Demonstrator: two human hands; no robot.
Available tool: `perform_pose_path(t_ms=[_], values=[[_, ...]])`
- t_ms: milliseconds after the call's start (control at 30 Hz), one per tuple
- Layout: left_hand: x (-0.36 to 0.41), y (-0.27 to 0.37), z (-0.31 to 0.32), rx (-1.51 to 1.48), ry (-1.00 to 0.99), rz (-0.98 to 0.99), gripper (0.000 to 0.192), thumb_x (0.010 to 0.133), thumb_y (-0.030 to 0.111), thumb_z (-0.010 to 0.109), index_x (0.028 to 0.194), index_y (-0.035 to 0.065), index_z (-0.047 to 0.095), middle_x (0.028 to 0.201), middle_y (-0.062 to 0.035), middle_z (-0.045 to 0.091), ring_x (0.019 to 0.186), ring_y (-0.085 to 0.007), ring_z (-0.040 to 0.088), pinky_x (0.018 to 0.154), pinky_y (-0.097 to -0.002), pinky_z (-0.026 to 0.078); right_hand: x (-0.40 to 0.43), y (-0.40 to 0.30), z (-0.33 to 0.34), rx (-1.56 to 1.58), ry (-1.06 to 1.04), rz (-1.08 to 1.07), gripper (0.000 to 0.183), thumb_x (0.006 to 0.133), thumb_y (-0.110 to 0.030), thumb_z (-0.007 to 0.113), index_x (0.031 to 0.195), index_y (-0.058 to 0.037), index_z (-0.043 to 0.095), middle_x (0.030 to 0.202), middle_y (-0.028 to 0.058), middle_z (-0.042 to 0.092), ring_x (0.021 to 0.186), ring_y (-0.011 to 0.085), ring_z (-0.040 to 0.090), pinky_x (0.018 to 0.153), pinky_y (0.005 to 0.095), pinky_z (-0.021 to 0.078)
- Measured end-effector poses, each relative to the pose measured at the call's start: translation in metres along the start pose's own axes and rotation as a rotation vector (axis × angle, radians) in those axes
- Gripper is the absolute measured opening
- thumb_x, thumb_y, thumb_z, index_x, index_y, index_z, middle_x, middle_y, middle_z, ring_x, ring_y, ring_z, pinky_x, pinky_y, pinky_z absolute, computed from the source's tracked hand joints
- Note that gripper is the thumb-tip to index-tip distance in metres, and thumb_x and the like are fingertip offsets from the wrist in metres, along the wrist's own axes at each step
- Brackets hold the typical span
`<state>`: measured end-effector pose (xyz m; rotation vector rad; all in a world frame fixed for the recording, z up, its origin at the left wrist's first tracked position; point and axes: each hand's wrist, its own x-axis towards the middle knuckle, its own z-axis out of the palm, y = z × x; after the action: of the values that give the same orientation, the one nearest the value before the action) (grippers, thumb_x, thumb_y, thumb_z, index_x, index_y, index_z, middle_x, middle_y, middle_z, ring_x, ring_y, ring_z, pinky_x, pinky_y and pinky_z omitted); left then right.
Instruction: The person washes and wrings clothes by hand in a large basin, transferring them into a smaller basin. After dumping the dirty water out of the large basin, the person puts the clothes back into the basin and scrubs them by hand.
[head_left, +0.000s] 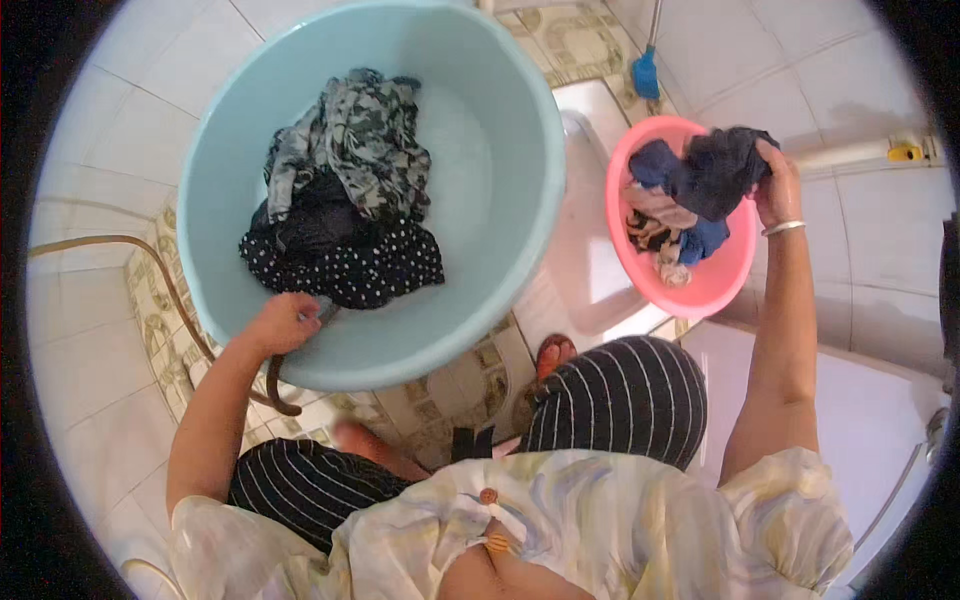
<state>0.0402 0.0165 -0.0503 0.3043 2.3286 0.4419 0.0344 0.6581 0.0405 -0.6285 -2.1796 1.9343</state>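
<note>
My left hand (289, 324) is curled at the near inner side of a large light-blue plastic basin (517, 247). A brown hose (174, 281) rises over the rim into this hand, and its end is hard to make out. Just beyond the fingers lies a black polka-dot cloth (367, 262), with a grey camouflage-patterned garment (375, 142) heaped behind it in the basin. On the right, my right hand (780, 184) grips a bunched dark garment (720, 169) above a small pink basin (709, 292). Blue, beige and patterned clothes (660, 206) lie in that pink basin.
Behind the pink basin, a blue-headed brush (646, 73) leans by the tiled wall (795, 45). A white ceramic fixture (585, 292) lies between the basins. My striped-trousered knees (622, 397) are close to the large basin, over patterned floor tiles (450, 390). A white surface (817, 420) extends at right.
</note>
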Motion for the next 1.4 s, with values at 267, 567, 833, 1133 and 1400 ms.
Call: perform_pose_path(t_ms=[267,567,833,1133,1400], values=[[0.001,0.009,0.001,0.032,-0.056,-0.034,0.027,0.068,0.02,0.06,0.087,0.0007,0.061,0.082,-0.0185,0.061,0.074,-0.031,0.059,0.068,-0.0369,0.046,-0.042,-0.026,0.162,0.046,-0.509,0.028,0.03,0.083,-0.027,0.053,0.098,-0.0018,0.056,0.07,0.0047,0.058,0.051,0.0119,0.055,0.043,0.0244,0.0457],[-0.004,0.008,-0.003,-0.05,-0.078,-0.053,0.023,0.067,0.013,0.062,0.084,-0.0022,0.059,0.075,-0.0162,0.061,0.069,-0.0264,0.059,0.065,-0.0346,0.046,-0.047,0.153,0.042,-1.017,0.052,-0.258,0.022,0.071,-0.013,0.061,0.088,0.0003,0.059,0.065,0.0071,0.059,0.056,0.0167,0.056,0.055,0.0285,0.0471],[-0.008,0.014,0.001,-0.016,-0.016,-0.021,0.022,0.067,0.011,0.061,0.084,-0.0024,0.059,0.077,-0.0159,0.061,0.072,-0.0259,0.059,0.067,-0.034,0.046,0.004,0.173,-0.042,-1.419,0.074,0.163,0.083,0.052,-0.015,0.076,0.124,-0.0053,0.037,0.111,0.0193,0.052,0.101,0.0316,0.052,0.084,0.037,0.0446],[-0.012,0.006,0.004,-0.081,-0.035,-0.008,0.021,0.067,0.011,0.058,0.083,-0.0025,0.058,0.078,-0.0167,0.06,0.075,-0.028,0.059,0.07,-0.0346,0.045,-0.012,0.126,-0.027,-0.792,0.31,0.305,0.052,0.049,-0.007,0.066,0.099,0.0044,0.054,0.076,0.0143,0.061,0.068,0.0216,0.059,0.065,0.0316,0.0476],[-0.005,0.001,0.001,-0.099,-0.012,-0.066,0.022,0.068,0.012,0.059,0.085,-0.0024,0.058,0.079,-0.0161,0.06,0.075,-0.0255,0.059,0.069,-0.0343,0.045,-0.058,-0.03,-0.001,0.071,-0.002,-0.191,0.049,0.061,-0.007,0.059,0.106,0.0087,0.049,0.095,0.0168,0.059,0.083,0.0248,0.059,0.078,0.0334,0.0469]])
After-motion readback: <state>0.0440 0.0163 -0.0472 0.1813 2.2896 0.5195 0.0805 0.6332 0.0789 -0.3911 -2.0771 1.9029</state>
